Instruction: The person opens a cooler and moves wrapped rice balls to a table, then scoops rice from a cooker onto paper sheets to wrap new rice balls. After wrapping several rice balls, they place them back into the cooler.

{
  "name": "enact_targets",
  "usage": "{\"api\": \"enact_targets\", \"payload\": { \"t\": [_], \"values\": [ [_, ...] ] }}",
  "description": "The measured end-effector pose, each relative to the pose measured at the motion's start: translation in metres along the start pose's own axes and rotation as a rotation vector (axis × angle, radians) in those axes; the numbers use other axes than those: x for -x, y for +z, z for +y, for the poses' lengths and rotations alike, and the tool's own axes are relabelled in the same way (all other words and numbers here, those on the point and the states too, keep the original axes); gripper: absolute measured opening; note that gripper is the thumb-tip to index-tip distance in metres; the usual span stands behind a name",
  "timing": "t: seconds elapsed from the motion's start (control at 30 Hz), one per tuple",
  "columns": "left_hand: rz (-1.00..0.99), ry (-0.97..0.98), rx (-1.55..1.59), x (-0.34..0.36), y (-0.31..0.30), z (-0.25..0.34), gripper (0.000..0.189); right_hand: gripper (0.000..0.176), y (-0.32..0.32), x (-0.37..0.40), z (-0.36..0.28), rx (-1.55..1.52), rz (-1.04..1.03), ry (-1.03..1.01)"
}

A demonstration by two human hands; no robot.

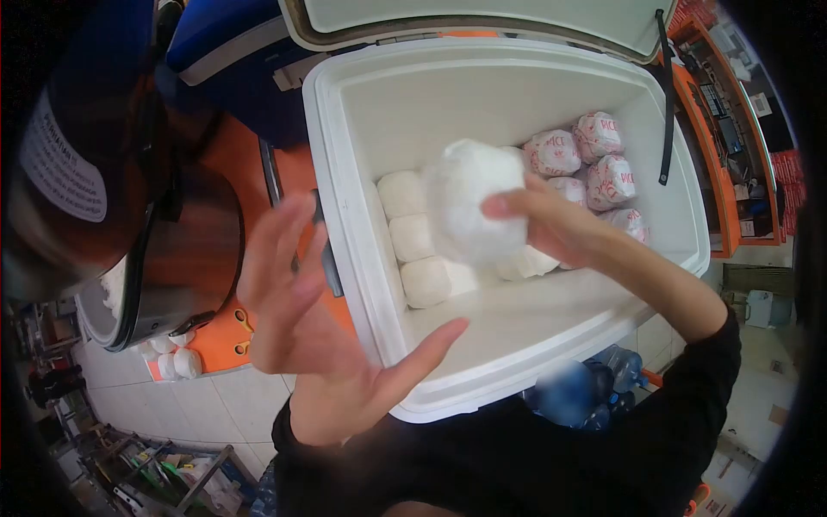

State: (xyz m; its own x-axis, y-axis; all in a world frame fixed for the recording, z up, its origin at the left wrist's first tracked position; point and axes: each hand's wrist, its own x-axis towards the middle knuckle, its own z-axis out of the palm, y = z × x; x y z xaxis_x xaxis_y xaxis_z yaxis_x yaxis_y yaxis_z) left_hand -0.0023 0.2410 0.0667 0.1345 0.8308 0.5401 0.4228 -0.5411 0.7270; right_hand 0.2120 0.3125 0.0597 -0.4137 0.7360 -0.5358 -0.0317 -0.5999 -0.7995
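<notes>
Fingers of your right hand grip the white bundle above the cooler; worktop and tiled floor lie to its left. Your left hand is raised, fingers spread.

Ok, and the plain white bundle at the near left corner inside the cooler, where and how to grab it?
I'd come down from above over the white bundle, thumb on its near side, fingers cupped over the rounded top. A neighbouring bundle sits right behind and the cooler wall is close on the left; the near side looks open.
</notes>
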Motion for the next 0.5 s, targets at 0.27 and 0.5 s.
{"api": "enact_targets", "payload": {
  "t": [0.27, 0.5],
  "values": [
    [-0.037, -0.204, 0.235, 0.029, 0.011, -0.010, 0.078, 0.070, -0.098, -0.107, 0.157, 0.501, 0.007, 0.512],
    [-0.004, -0.211, 0.319, 0.035, 0.012, -0.017, 0.075, 0.084, -0.054, -0.101, 0.167, 0.790, 0.589, 0.541]
  ]
}}
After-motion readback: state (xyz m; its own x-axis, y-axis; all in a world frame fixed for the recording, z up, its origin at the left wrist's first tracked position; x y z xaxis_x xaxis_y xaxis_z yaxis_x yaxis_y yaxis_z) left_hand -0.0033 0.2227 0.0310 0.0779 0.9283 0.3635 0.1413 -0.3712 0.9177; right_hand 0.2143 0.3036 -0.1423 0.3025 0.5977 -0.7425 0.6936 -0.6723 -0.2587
